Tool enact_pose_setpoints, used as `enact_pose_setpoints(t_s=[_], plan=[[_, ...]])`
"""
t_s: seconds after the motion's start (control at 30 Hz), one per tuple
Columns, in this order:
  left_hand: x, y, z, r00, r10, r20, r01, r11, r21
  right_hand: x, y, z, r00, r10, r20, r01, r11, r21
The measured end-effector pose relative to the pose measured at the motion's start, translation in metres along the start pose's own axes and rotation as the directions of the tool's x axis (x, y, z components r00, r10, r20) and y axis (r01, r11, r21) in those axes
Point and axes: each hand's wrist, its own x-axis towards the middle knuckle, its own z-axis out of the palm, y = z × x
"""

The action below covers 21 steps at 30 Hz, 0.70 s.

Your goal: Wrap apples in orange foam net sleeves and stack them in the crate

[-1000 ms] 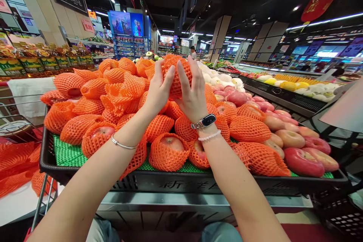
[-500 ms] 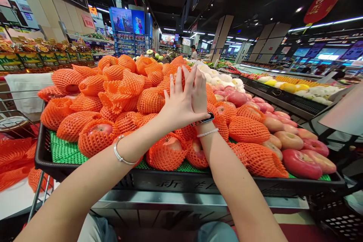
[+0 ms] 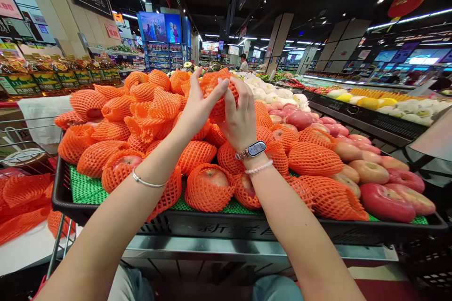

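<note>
Both of my hands are around an apple in an orange foam net (image 3: 213,83) at the top of the heap. My left hand (image 3: 197,106) lies along its left side, thumb stretched across the front. From the right, my right hand (image 3: 242,115) curls its fingers over the netting; a watch and a bead bracelet circle that wrist. Other netted apples (image 3: 207,182) are piled beneath and around the hands. The far sides of the fingers are hidden.
A black crate (image 3: 169,221) with a green mat (image 3: 86,188) holds the heap. Bare red apples (image 3: 388,202) fill its right side. A wire cart (image 3: 58,240) and loose orange nets (image 3: 24,193) are at the left. Oil bottles (image 3: 42,75) stand behind.
My hands, one overlapping the other before, have drawn apart to either side of the netted apple. The left hand has shifted left, and the right fingers have curled.
</note>
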Motion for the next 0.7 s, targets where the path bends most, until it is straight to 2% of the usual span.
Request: enact_pose_setpoints(t_s=[0.07,0.13,0.23,0.33,0.4,0.5,0.6,0.7], plan=[[0.003,-0.003,-0.003,0.998,-0.027,0.06,0.031,0.997,-0.067,0.0,-0.002,-0.002,1.0,-0.005,-0.002,0.005,1.0,0.02],[0.002,-0.003,-0.002,0.997,-0.015,0.071,0.022,0.996,-0.091,0.001,-0.004,-0.004,1.0,-0.007,-0.008,0.007,0.999,0.035],[-0.001,-0.002,0.001,1.0,0.005,0.009,-0.004,0.996,-0.085,0.001,-0.005,-0.005,0.999,-0.012,-0.033,0.014,0.999,0.051],[0.001,-0.006,0.0,0.999,-0.022,-0.026,0.02,0.995,-0.096,0.001,-0.007,-0.005,1.0,-0.026,0.001,0.026,0.998,0.061],[0.005,-0.012,-0.002,0.998,-0.043,-0.039,0.038,0.992,-0.116,0.001,-0.007,-0.006,0.997,-0.065,0.038,0.062,0.995,0.073],[0.011,-0.017,-0.007,0.997,-0.06,-0.05,0.051,0.985,-0.164,0.001,-0.001,-0.006,0.992,-0.123,0.026,0.12,0.987,0.106],[0.015,-0.019,-0.008,0.995,-0.096,-0.014,0.091,0.977,-0.195,0.002,0.009,-0.005,0.994,-0.11,0.011,0.107,0.98,0.167],[0.017,-0.021,-0.007,0.989,-0.137,0.052,0.145,0.967,-0.208,0.002,0.018,-0.003,0.988,-0.149,0.027,0.138,0.958,0.252]])
